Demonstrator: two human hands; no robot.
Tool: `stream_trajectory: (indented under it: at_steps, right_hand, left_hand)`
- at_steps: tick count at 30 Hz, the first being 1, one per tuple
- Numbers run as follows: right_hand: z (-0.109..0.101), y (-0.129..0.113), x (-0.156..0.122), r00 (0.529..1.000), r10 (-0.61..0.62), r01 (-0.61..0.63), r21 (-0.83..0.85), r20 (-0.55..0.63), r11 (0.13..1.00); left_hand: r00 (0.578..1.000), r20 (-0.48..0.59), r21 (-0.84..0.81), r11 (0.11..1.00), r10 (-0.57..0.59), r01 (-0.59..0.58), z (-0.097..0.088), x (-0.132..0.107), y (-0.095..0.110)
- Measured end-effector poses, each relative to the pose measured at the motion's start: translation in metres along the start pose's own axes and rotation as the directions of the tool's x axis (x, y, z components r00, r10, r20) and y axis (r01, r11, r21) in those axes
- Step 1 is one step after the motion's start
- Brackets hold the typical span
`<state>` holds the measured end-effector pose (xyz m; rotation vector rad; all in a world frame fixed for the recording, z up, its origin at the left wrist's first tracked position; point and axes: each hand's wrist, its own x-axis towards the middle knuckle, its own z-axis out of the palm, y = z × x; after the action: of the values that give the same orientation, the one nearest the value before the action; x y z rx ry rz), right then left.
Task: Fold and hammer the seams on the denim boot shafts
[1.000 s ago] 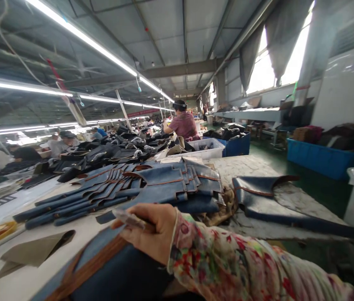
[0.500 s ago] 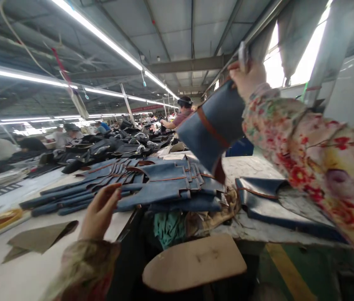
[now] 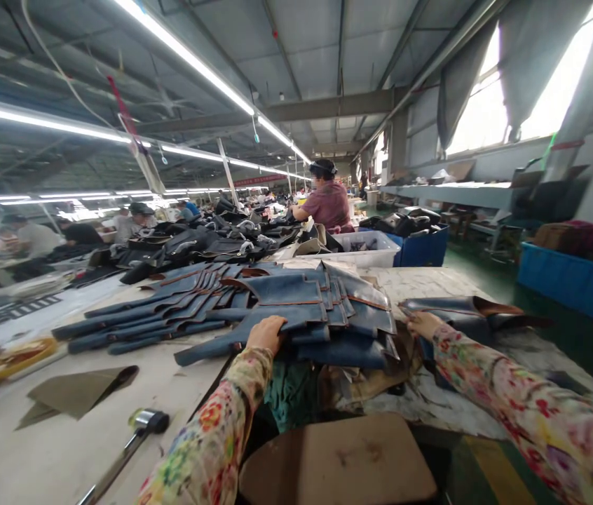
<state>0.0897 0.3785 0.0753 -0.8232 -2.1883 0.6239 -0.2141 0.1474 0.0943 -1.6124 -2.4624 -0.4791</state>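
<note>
Blue leather pieces with brown trim (image 3: 296, 287) lie overlapped in a fanned stack on the table ahead. At the stack's front edge, my left hand (image 3: 268, 333) has its fingers curled over the top piece, near its narrow strap end. My right hand (image 3: 423, 325) is low at the right, its fingers closed on the left edge of a separate blue leather piece (image 3: 459, 315). That piece lies on the right-hand surface, and its far end curls up to show a brown underside. My right fingertips are partly hidden.
A hammer (image 3: 139, 438) and a folded olive piece (image 3: 78, 393) lie at the left. A tan board (image 3: 338, 459) sits close in front, below a green cloth (image 3: 291, 393). Black pieces (image 3: 196, 242) are heaped behind. A co-worker (image 3: 325, 200) sits beyond a white bin (image 3: 364, 251).
My right hand has come down from high up, and the blue piece it held aloft is now on the right-hand surface. My left hand has moved right and forward onto the stack.
</note>
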Motion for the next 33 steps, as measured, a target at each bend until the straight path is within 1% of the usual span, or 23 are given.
stream_trajectory:
  at_steps: [2,4,7,9,10,12,14,16,18,20,22,23,25,27,28,29,31,33]
  right_hand:
    - [0.014,-0.009,0.002,0.994,-0.005,0.006,-0.007,0.106,1.000]
    - [0.027,-0.032,0.008,0.981,-0.069,0.071,-0.002,0.179,0.997]
    - [0.052,-0.081,0.010,0.942,-0.217,0.219,0.021,0.256,0.975]
    - [0.073,-0.109,0.006,0.912,-0.281,0.277,0.056,0.297,0.959]
    - [0.083,-0.119,0.003,0.906,-0.293,0.285,0.072,0.306,0.956]
    - [0.099,-0.124,0.002,0.921,-0.264,0.251,0.084,0.288,0.964]
    - [0.108,-0.116,0.004,0.956,-0.183,0.169,0.078,0.231,0.983]
    - [0.111,-0.102,0.010,0.981,-0.106,0.094,0.079,0.161,0.992]
    - [0.110,-0.091,0.016,0.992,-0.085,0.077,0.086,0.091,0.993]
    - [0.109,-0.089,0.019,0.993,-0.119,0.117,0.080,0.019,0.990]
    - [0.109,-0.096,0.021,0.979,-0.201,0.202,0.060,-0.023,0.978]
    - [0.110,-0.102,0.020,0.967,-0.255,0.256,0.049,-0.020,0.965]
    - [0.111,-0.116,0.019,0.927,-0.372,0.371,0.027,0.039,0.928]
    - [0.110,-0.127,0.015,0.888,-0.447,0.450,-0.006,0.107,0.893]
    - [0.109,-0.132,0.013,0.881,-0.458,0.464,-0.030,0.123,0.885]
    - [0.108,-0.135,0.010,0.884,-0.450,0.460,-0.060,0.124,0.886]
    - [0.107,-0.140,0.004,0.907,-0.408,0.419,-0.121,0.107,0.900]
    - [0.110,-0.143,0.000,0.918,-0.375,0.393,-0.164,0.133,0.905]
  left_hand:
    - [0.997,-0.028,0.019,0.997,-0.077,0.077,-0.014,0.012,-0.001]
    - [0.989,-0.074,0.029,0.991,-0.131,0.133,-0.031,0.022,0.002]
    - [0.985,-0.130,0.034,0.992,-0.115,0.121,-0.052,0.025,0.013]
    - [0.983,-0.165,0.039,0.995,-0.081,0.088,-0.065,0.018,0.021]
    - [0.981,-0.184,0.042,0.996,-0.065,0.074,-0.072,0.014,0.025]
    - [0.975,-0.221,0.048,0.998,-0.037,0.049,-0.088,0.004,0.032]
    - [0.957,-0.288,0.060,0.998,0.009,0.009,-0.108,-0.005,0.039]
    - [0.926,-0.372,0.092,0.995,0.070,-0.038,-0.128,-0.011,0.045]
    - [0.902,-0.418,0.130,0.990,0.113,-0.064,-0.143,-0.013,0.051]
    - [0.907,-0.402,0.154,0.986,0.128,-0.071,-0.149,-0.013,0.057]
    - [0.926,-0.350,0.165,0.983,0.138,-0.084,-0.145,-0.012,0.061]
    - [0.935,-0.326,0.166,0.982,0.138,-0.087,-0.142,-0.013,0.061]
    - [0.948,-0.295,0.163,0.984,0.120,-0.073,-0.134,-0.014,0.059]
    - [0.949,-0.302,0.170,0.985,0.091,-0.040,-0.131,-0.016,0.052]
    - [0.946,-0.314,0.179,0.984,0.078,-0.022,-0.131,-0.018,0.048]
    - [0.943,-0.326,0.192,0.981,0.068,-0.004,-0.133,-0.019,0.044]
    - [0.935,-0.351,0.216,0.976,0.049,0.030,-0.137,-0.020,0.036]
    - [0.930,-0.365,0.230,0.972,0.038,0.051,-0.140,-0.020,0.034]
